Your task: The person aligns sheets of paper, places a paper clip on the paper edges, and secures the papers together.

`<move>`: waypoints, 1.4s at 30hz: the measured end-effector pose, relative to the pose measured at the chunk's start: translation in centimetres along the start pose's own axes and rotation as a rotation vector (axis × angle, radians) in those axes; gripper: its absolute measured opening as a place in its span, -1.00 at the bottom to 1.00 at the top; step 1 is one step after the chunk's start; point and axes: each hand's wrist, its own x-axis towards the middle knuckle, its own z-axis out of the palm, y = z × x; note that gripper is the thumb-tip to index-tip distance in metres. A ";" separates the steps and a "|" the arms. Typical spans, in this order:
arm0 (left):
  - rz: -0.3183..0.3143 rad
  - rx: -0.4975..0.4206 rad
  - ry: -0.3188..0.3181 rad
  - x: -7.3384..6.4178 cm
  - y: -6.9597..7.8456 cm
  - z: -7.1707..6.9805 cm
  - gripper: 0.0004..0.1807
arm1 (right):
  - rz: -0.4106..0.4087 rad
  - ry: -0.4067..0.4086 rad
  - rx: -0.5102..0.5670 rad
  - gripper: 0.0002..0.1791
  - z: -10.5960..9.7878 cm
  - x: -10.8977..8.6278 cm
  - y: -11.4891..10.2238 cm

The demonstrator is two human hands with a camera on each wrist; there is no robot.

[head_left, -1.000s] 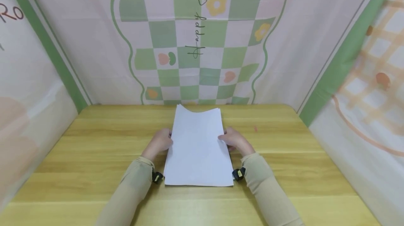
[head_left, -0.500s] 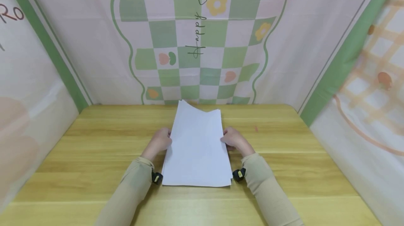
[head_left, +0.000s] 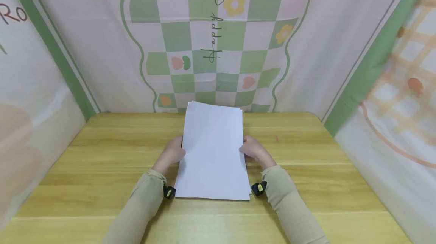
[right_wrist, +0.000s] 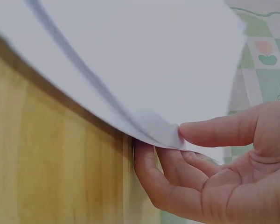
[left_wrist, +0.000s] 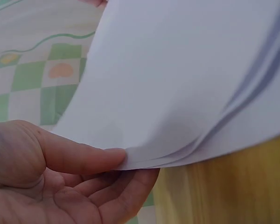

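Here's the paper stack (head_left: 214, 153), ctr., over the table (head_left: 102, 183), btwn L hand (head_left: 172, 151) and R hand (head_left: 254, 150), one per side edge: thumbs (left_wrist: 91, 158) on top, fingers (right_wrist: 147, 170) under! L wrist cam (head_left: 169, 192) and R wrist cam (head_left: 259, 188) sit just beside its near corners. Back curtain (head_left: 231, 35) behind the table, L curtain (head_left: 30, 85) & R curtain (head_left: 391, 96) flanking.

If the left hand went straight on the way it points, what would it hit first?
The white sheets, whose edge the left hand pinches. How far it could slide underneath is unclear.
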 end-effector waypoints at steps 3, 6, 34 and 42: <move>-0.004 -0.014 -0.003 0.0 0.0 0.0 -0.30 | 0.008 0.003 0.016 -0.69 0.0 0.0 0.0; -0.006 -0.026 -0.009 0.0 0.0 0.1 -0.29 | 0.003 0.002 0.029 -0.64 0.0 0.0 0.0; 0.027 -0.242 0.050 0.1 0.6 0.2 -0.32 | -0.138 0.064 0.080 -0.48 0.4 -0.3 -0.5; 0.001 -0.337 0.107 0.1 1.2 0.2 -0.35 | -0.163 0.074 0.098 -0.48 0.2 -1.1 -1.6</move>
